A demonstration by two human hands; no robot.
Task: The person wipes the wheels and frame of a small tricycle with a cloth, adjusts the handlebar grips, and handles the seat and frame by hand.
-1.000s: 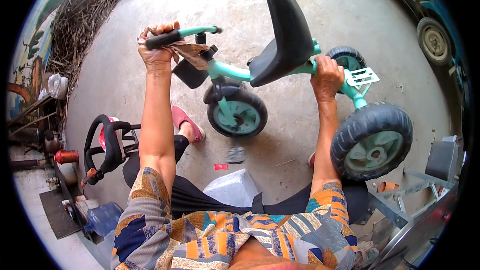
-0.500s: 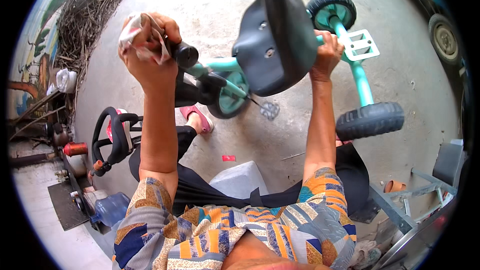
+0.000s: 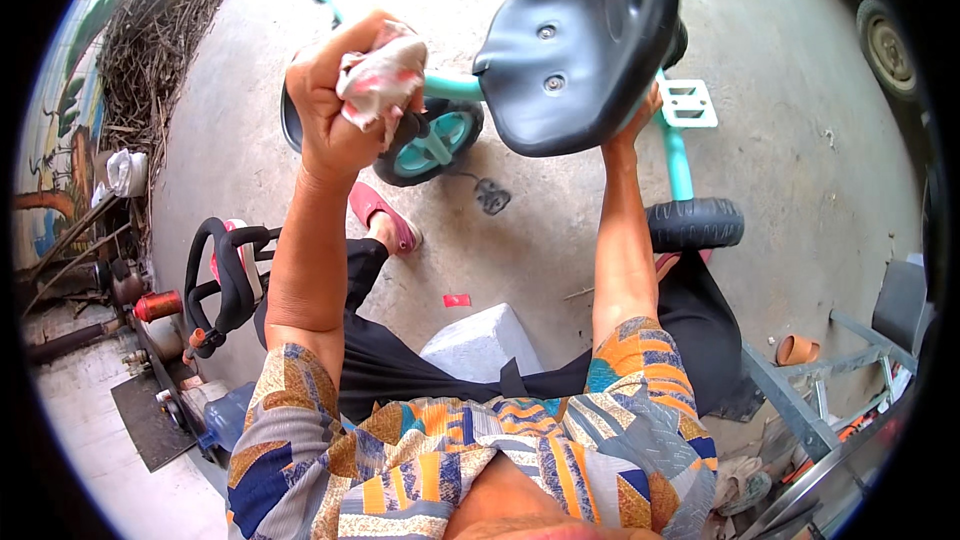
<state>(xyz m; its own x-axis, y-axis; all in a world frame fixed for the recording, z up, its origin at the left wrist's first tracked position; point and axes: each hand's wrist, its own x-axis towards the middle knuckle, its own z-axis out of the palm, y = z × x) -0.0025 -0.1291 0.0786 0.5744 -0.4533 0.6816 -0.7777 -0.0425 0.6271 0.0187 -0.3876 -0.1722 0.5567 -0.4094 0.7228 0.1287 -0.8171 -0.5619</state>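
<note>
A small teal tricycle point(image 3: 455, 87) with a black seat point(image 3: 560, 60) is between my hands, its seat top facing me. My left hand point(image 3: 325, 105) is closed on a crumpled white cloth with red marks point(image 3: 382, 80), at the handlebar; whether it also grips the bar is hidden. Partly behind the seat, my right hand point(image 3: 625, 130) is closed around the teal frame near the rear axle point(image 3: 679, 165). The front wheel point(image 3: 432, 145) is below my left hand, and a black pedal point(image 3: 492, 196) hangs beside it. One rear wheel point(image 3: 695, 223) is near my right foot.
A white block point(image 3: 480, 342) is between my legs. At the left are a black padded ring frame point(image 3: 232, 285), a blue water jug point(image 3: 228, 412) and a heap of twigs point(image 3: 155, 60). A metal frame point(image 3: 795, 405) stands at the right. A red scrap point(image 3: 456, 300) lies on the floor.
The tricycle has turned and lowered, its seat coming round to face up and its rear wheel shifting left. My left hand has moved right with the cloth; my right hand is now partly behind the seat.
</note>
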